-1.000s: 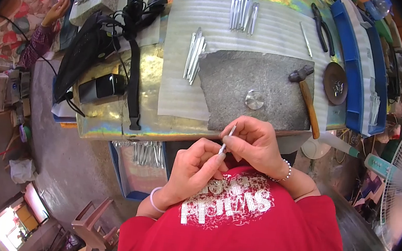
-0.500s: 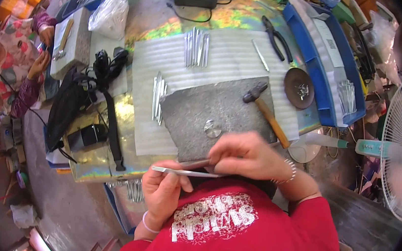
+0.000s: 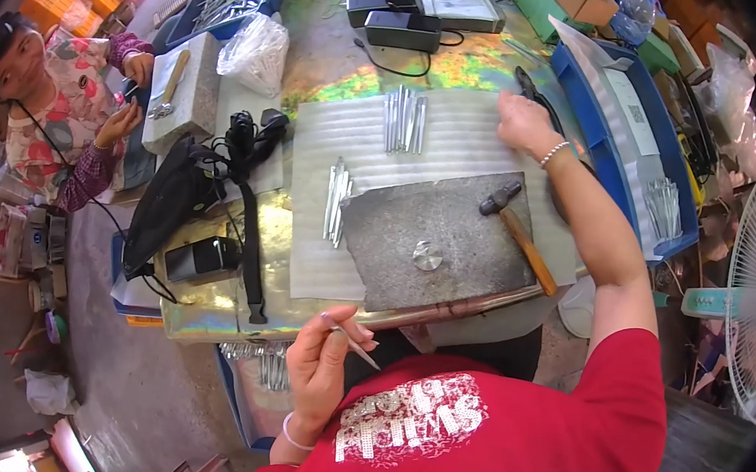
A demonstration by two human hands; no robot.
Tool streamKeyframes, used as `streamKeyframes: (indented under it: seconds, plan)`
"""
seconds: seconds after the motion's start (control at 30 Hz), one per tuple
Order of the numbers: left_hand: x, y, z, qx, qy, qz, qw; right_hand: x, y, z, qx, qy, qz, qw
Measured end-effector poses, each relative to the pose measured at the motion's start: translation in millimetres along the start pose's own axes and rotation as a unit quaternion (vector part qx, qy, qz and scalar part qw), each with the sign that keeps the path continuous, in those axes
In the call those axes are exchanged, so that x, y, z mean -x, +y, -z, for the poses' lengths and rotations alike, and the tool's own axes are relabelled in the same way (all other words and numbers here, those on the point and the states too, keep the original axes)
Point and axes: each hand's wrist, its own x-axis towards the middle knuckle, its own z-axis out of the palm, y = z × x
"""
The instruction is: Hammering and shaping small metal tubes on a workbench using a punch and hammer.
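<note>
My left hand [image 3: 316, 373], close to my red shirt, pinches a slender pointed metal strip [image 3: 361, 351] that slants down to the right. My right hand [image 3: 530, 127] is stretched out to the far right of the foam sheet [image 3: 329, 137], fingers bent down beside black-handled pliers [image 3: 543, 96]; whatever lies under the fingertips is hidden. Between my hands is a grey stone slab [image 3: 401, 197] bearing a round shiny metal disc [image 3: 427, 256]. A hammer [image 3: 526, 248] with a wooden handle rests across its right side. Two bunches of silver strips, one upper [image 3: 405, 123] and one left [image 3: 336, 203], lie on the foam.
Long blue tray [image 3: 607, 146] flanks the right, with a white fan [image 3: 755, 279] beyond. Black bag [image 3: 172, 199] and strap lie left. A co-worker [image 3: 61, 116] sits far left near a stone block [image 3: 190, 98] carrying another hammer. Black boxes [image 3: 402, 29] stand at the back.
My right hand has left the left hand and reached out to the far right, by the pliers. The left hand still pinches a strip, now tilted downward. The whole view has shifted.
</note>
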Motion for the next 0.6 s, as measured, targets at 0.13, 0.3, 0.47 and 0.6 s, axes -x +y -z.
streamKeyframes:
  seconds: [0.13, 0.3, 0.47, 0.6]
  plan:
    - [-3, 1, 0, 0.014, -0.001, 0.026, 1.0, 30, -15, 65, -0.17, 0.093, 0.032, 0.98]
    - [-10, -17, 3, 0.042, -0.036, 0.079, 0.995, 138, -86, 143, -0.606, -0.112, 0.025, 0.787]
    - [-20, -13, -15, 0.0, -0.06, 0.083, 0.995, 198, -137, 132, -0.699, -0.229, 0.046, 0.676]
    - [-17, -8, -16, 0.007, -0.072, 0.091, 0.993, 207, -159, 114, -0.687, -0.183, 0.091, 0.697]
